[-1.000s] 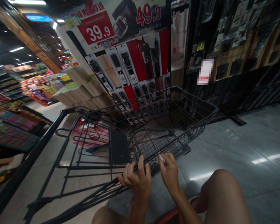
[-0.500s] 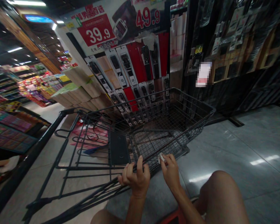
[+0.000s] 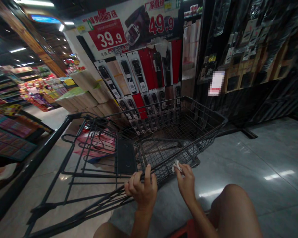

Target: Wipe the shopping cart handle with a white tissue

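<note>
A dark metal shopping cart (image 3: 161, 167) stands in front of me, its wire basket stretching away to the right. My left hand (image 3: 142, 186) is closed over the cart's near top rail, with the index finger raised. Just right of it, beside the cart's side, my right hand (image 3: 186, 180) pinches a crumpled white tissue (image 3: 176, 165) between thumb and fingers. A black flap (image 3: 125, 157) sits in the cart's seat section. Through the wires at the left, something pink and red (image 3: 96, 142) shows, only partly visible.
Behind the cart, a rack of packaged belts (image 3: 136, 69) hangs under a price sign (image 3: 111, 34). Stacked paper packs (image 3: 81, 96) lie left of it. More hanging goods (image 3: 248, 56) line the right. My bare knee (image 3: 235, 208) is at the lower right, above grey floor tiles (image 3: 283, 155).
My right hand with the tissue has shifted slightly right, away from the left hand. My left hand keeps its hold on the rail. The view has tilted a little.
</note>
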Available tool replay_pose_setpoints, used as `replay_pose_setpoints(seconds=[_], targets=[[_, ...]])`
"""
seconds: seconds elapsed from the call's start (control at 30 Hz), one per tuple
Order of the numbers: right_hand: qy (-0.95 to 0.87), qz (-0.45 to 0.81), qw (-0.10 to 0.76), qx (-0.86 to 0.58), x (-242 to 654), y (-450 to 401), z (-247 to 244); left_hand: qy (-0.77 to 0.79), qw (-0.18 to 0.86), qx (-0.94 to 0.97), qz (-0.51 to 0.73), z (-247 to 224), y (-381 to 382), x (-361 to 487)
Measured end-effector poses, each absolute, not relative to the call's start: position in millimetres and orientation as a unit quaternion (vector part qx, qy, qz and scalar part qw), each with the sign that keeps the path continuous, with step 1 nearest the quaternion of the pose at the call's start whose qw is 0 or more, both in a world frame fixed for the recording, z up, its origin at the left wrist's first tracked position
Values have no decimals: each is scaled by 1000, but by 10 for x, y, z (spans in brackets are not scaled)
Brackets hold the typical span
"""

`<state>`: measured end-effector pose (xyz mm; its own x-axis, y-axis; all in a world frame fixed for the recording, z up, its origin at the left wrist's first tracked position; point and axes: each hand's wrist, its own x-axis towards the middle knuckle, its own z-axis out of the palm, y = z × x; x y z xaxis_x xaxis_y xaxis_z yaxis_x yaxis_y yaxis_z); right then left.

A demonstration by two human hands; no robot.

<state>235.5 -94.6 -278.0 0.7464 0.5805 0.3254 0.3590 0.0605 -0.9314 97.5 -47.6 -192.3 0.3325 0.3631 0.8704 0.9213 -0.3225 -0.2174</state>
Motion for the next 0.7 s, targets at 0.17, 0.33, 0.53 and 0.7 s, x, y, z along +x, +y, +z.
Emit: replay_pose_setpoints(seconds=[0.17,0.33,0.53,0.7], targets=[[-334,93,651,-675,2255,-810,-2632,-461,351,-723,-377,-1965,-501,960],[-343,101,652,-668,2176,-819,-2455,-473,341,-715,-385,-1977,-494,927],[-344,87,656,-666,2056,-816,-2245,-457,348,-722,-386,-1954,-454,847],[-346,78,657,-665,1981,-826,-2166,-464,352,-719,-378,-1955,-468,834]])
